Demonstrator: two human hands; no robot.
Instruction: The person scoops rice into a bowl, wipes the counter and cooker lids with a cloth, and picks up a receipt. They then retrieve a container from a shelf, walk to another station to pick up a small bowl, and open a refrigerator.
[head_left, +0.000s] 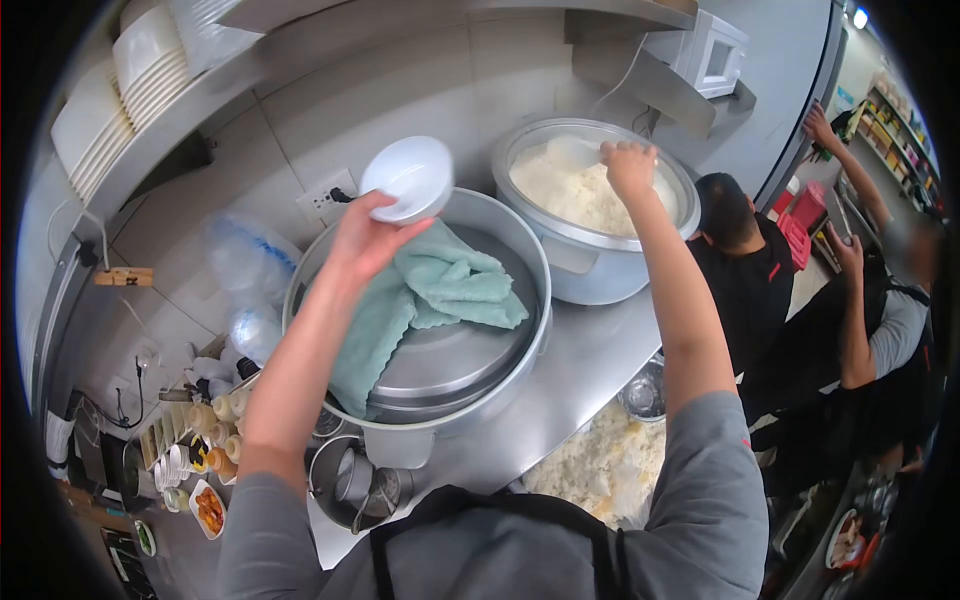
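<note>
My left hand (362, 238) grips a small white bowl (412, 180) by its rim, tilted above a large metal pot (540, 345). Inside that pot lie a round metal lid (450, 365) and a crumpled green cloth (455, 275). Over at the right, my right hand (630, 168) is closed around a pale rice paddle (575, 152), whose blade is blurred against the white rice (570, 190). The rice heaps up in a second large pot (590, 270) with a wide rim.
Stacked white dishes (150, 65) stand on the upper left shelf. Below are a plastic bag (250, 265), sauce bottles (215, 430) and a small pot (335, 480) with utensils. More rice (600, 465) lies below the counter (545, 395). Two people in dark clothes (740, 290) are at the right.
</note>
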